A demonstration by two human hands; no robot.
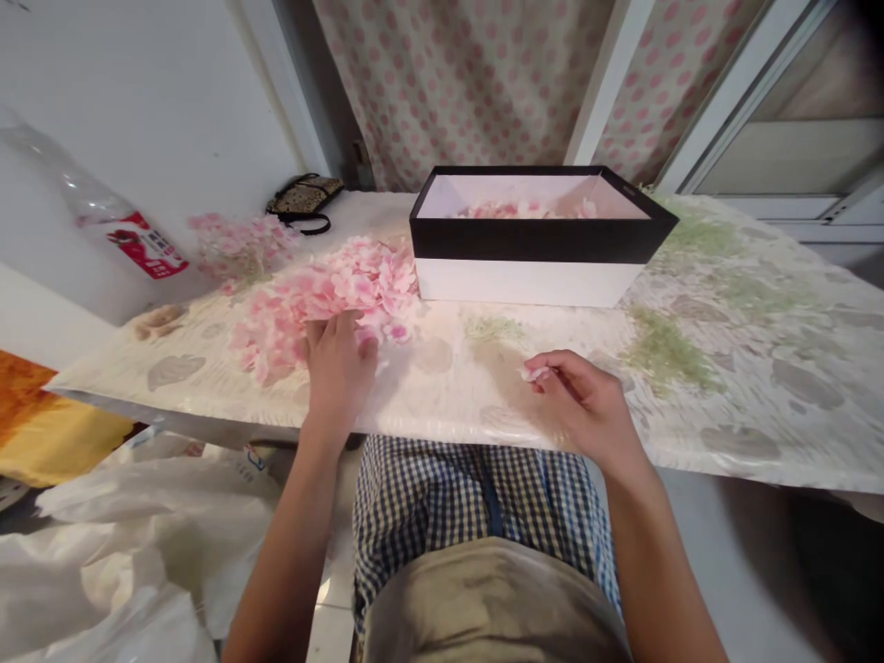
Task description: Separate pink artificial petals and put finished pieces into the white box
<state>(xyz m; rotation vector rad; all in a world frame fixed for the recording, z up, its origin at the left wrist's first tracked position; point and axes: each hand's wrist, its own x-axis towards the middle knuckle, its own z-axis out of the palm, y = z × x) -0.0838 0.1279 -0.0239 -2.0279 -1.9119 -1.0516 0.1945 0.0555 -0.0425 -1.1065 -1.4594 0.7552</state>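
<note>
Looking down at our two bare hands, we find the left hand (338, 378) nearer the heap of pink petals (331, 299), its fingers (331, 330) spread loosely over the heap's near edge, open and resting on the petals rather than pinching any that we can make out. The heap runs on a slant across the leaf-printed table cover (766, 424), from its low end near the front edge up and to the right, toward the black-and-white box (531, 241), which stands just beside it. Our right hand (580, 405) lies well apart from the heap, off to its right and nearer the front edge than the box, with thumb and forefinger closed in a tight pinch on a single pale pink petal (535, 373) (so small and so folded in the grip that we cannot tell its long axis or which way it points). Those curled fingers aim left, toward the heap. More pink petals (525, 210) lie inside the box, whose long side runs left to right across the table. A looser cluster of pink blossoms (241, 244) lies beyond the heap, near a dark handbag (304, 198), with a clear plastic bottle (89, 193) off to the left.
</note>
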